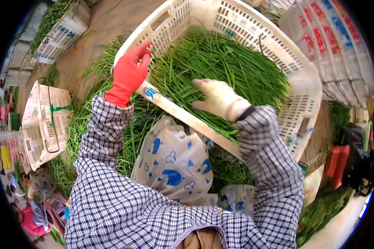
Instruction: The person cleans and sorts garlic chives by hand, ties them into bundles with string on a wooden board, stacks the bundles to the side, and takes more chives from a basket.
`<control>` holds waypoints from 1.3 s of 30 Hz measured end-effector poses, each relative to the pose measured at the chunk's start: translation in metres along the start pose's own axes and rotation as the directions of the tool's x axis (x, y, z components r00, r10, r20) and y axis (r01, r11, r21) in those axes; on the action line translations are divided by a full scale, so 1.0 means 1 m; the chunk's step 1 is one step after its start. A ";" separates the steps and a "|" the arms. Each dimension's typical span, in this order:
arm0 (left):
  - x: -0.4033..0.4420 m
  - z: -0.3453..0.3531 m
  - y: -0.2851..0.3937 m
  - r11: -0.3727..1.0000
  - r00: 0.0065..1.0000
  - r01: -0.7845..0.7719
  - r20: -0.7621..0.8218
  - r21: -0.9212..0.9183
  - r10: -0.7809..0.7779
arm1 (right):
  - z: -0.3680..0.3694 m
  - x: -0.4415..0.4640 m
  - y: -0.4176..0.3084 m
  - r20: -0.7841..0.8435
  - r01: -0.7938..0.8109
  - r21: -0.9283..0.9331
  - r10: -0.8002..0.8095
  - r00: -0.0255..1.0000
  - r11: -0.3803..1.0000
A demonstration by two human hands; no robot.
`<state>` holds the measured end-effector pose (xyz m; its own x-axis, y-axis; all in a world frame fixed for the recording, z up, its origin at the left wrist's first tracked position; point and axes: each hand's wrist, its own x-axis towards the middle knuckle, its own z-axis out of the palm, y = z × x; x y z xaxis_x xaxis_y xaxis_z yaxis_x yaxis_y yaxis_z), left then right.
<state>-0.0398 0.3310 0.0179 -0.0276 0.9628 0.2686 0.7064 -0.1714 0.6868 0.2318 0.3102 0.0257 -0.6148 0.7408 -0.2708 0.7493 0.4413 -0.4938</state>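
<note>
A large white plastic crate (183, 116) with slotted walls stands in front of me. Inside lies a thick pile of long, thin green leaves (241, 62) that look like garlic chives. My left hand (131, 74), in a red rubber glove, is at the crate's left side by the rim, thumb and fingers curved and apart; whether it touches the rim I cannot tell. Over the near part of the pile is my right hand (218, 97), in a pale glove, thumb and fingers apart with nothing visible between them. Its contact with the leaves is unclear.
Loose greens (87, 124) cover the floor at left. A white basket (47, 120) with a metal handle stands there, and a filled crate (64, 31) is farther back. Stacked white crates (328, 45) rise at right. Blue-printed plastic (170, 162) covers my lap. Another person (33, 216) is at lower left.
</note>
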 end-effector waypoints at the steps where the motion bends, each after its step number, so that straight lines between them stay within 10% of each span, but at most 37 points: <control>1: 0.000 0.001 -0.001 1.000 0.999 -0.012 -0.032 -0.002 0.012 | 0.005 0.027 -0.004 0.102 -0.012 0.000 0.012 0.995 1.000; 7: -0.009 0.001 0.009 0.999 0.999 0.028 -0.036 -0.037 -0.029 | 0.086 0.105 0.007 0.238 -0.131 -0.262 0.196 0.951 0.956; 12: -0.008 -0.003 0.028 0.992 0.990 0.127 0.058 -0.026 -0.125 | 0.090 0.107 0.007 0.346 -0.307 -0.005 0.289 0.892 0.952; 17: -0.011 0.001 0.023 0.998 0.999 0.046 -0.011 -0.043 -0.046 | 0.122 0.099 0.018 0.097 -0.260 -0.047 0.264 0.960 0.964; 19: -0.011 0.002 0.024 0.997 0.998 0.060 0.002 -0.048 -0.059 | 0.114 0.107 0.022 0.433 -0.458 0.134 0.364 0.825 0.879; 23: -0.013 0.000 0.024 0.998 0.998 0.057 0.003 -0.037 -0.057 | 0.115 0.102 0.020 0.435 -0.481 0.165 0.374 0.819 0.861; 29: -0.010 -0.002 0.029 0.993 0.993 0.112 0.048 -0.043 -0.109 | 0.134 0.122 0.052 0.530 -0.494 0.274 0.299 0.794 0.825; 33: -0.010 0.001 0.019 0.998 0.998 0.060 0.000 -0.036 -0.061 | 0.150 0.118 0.086 0.558 -0.449 0.688 -0.019 0.830 0.570; 39: -0.012 0.006 0.012 0.998 0.999 0.025 -0.020 -0.064 -0.026 | 0.135 0.100 0.058 0.432 -0.402 0.741 0.076 0.899 0.538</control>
<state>-0.0266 0.3188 0.0194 -0.0602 0.9625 0.2644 0.6591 -0.1606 0.7347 0.1805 0.3414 -0.1412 -0.6020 0.4802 -0.6380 0.4679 -0.4353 -0.7692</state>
